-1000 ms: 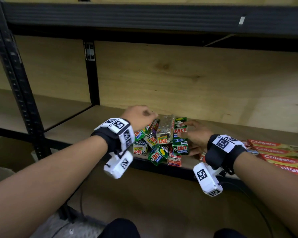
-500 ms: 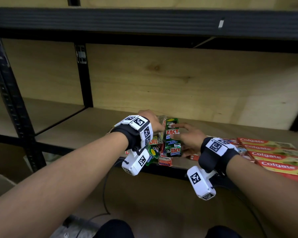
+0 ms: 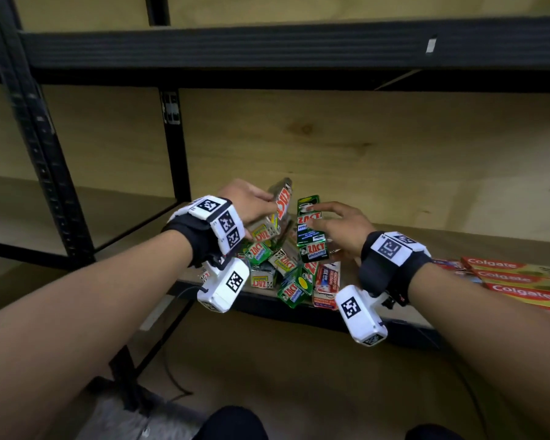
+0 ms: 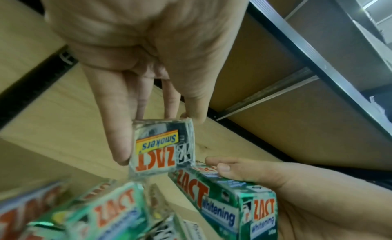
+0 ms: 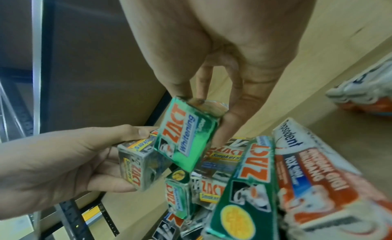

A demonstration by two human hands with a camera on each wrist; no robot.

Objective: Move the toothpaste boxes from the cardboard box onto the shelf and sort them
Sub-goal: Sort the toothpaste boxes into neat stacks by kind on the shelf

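A jumbled pile of Zact toothpaste boxes (image 3: pixel 283 268) lies at the front edge of the wooden shelf (image 3: pixel 426 242). My left hand (image 3: pixel 251 203) grips a silver Zact Smokers box (image 3: pixel 280 201) (image 4: pixel 162 149) (image 5: pixel 140 166) lifted above the pile's left side. My right hand (image 3: pixel 340 223) holds a green Zact Whitening box (image 3: pixel 310 230) (image 5: pixel 186 136) (image 4: pixel 224 201) by its far end, thumb and fingers on opposite sides. An orange and white Pepsodent box (image 3: pixel 326 285) (image 5: pixel 314 176) lies at the pile's right. No cardboard box is in view.
Red Colgate boxes (image 3: pixel 518 277) lie in a row on the shelf at the right. A black upright post (image 3: pixel 175 144) divides the shelf bays, and a black beam (image 3: pixel 267 46) runs overhead. The left bay (image 3: pixel 77 204) holds nothing visible. Cables lie on the floor below.
My left hand has lifted the silver Smokers box up off the pile. My right hand has raised the green Whitening box; before, it rested against the pile's right side.
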